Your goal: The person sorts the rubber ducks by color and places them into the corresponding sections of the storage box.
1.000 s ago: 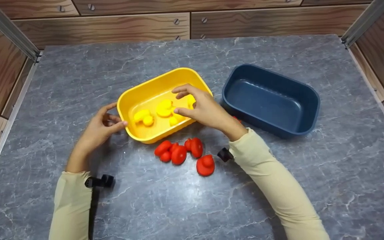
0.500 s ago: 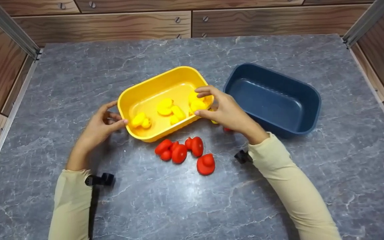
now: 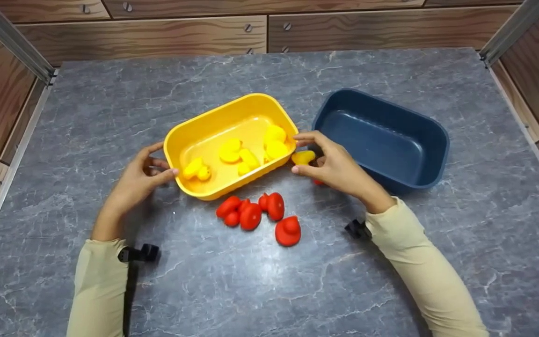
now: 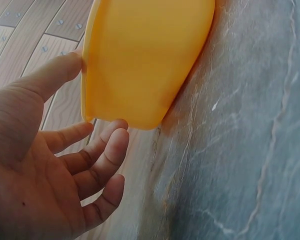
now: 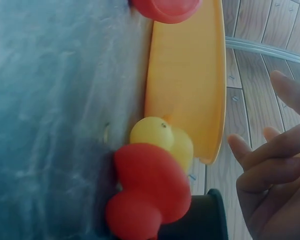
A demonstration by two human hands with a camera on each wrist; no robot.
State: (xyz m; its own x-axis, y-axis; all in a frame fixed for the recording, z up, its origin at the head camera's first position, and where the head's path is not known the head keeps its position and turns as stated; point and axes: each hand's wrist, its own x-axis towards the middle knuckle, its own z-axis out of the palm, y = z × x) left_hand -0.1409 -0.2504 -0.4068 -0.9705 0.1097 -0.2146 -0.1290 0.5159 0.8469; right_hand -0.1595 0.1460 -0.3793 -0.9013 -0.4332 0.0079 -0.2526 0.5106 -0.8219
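Yellow duck (image 3: 303, 157), seemingly beneath right fingers (image 3: 312, 135)

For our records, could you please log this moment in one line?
left hand: touching yellow bin; right hand: near yellow duck outside it; red ducks: on table

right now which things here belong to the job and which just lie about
In the job, seemingly:
yellow bin, touched by the left hand
yellow ducks inside it
loose duck nearest the right hand

Lying about, possibly part too:
red toys
blue bin
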